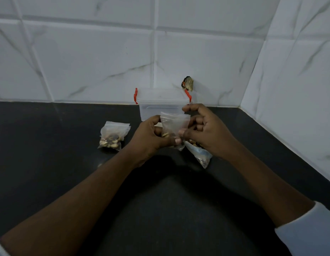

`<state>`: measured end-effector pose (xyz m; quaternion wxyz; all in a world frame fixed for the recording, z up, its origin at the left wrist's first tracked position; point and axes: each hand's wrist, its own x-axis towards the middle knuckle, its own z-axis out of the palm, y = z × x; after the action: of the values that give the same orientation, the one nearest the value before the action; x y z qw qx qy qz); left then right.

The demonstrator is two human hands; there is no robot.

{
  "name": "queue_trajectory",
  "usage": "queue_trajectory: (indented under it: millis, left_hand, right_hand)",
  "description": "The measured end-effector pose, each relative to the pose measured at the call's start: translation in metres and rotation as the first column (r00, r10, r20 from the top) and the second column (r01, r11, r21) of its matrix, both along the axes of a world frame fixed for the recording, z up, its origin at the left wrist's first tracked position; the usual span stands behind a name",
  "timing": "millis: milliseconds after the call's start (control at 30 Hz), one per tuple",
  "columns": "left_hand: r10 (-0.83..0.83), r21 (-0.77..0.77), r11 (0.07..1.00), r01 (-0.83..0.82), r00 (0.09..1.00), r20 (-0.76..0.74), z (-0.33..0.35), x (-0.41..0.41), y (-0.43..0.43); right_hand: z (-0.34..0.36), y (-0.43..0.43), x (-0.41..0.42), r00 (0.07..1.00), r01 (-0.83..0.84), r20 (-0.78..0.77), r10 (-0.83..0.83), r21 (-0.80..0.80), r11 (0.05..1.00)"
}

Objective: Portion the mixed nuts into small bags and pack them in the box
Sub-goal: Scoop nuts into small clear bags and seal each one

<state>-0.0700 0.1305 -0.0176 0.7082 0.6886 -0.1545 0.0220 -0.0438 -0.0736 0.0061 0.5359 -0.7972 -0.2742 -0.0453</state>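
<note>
Two nut bags (112,134) (199,154) flank the hands; box (160,104) behind.

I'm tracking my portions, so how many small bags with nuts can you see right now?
3. One small bag is held up in both hands. A filled bag lies on the counter to its left. A third bag lies partly under the right hand. Others may be hidden.

We see a dim, cool-toned frame, the tiled wall (105,58) lit softly and evenly, no hard glare. The dark surface (49,145) swallows detail, with a faint shadow under the forearms and only a weak sheen at left. Wide-angle bending curves the tile lines toward the edges; hands and bags look slightly soft.
</note>
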Motion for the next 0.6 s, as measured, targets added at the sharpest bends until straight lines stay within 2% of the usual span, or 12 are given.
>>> queue_trajectory:
  millis: [133,233,367,600]
  left_hand:
    - [-0.057,-0.056,0.997,0.055,0.998,-0.041,0.0007,0.0005,-0.0005]
    - [-0.002,-0.096,0.995,-0.007,0.995,-0.097,-0.0015,0.0053,0.0029]
    - [0.052,-0.085,0.995,-0.058,0.996,-0.068,-0.0042,0.0088,0.0062]
    - [0.0,-0.015,1.0,-0.001,0.999,-0.051,-0.0012,0.0039,0.0045]
  right_hand:
    - [0.0001,0.0001,-0.001,0.998,0.051,0.039,-0.051,-0.007,0.999]
    - [0.0002,-0.0018,0.0,0.998,0.063,0.032,-0.062,-0.014,0.998]
    - [-0.0002,-0.0006,-0.0022,0.999,-0.013,-0.034,0.012,-0.031,0.999]
    - [-0.0056,0.0027,-0.0005,0.998,0.03,0.05,-0.027,-0.061,0.998]
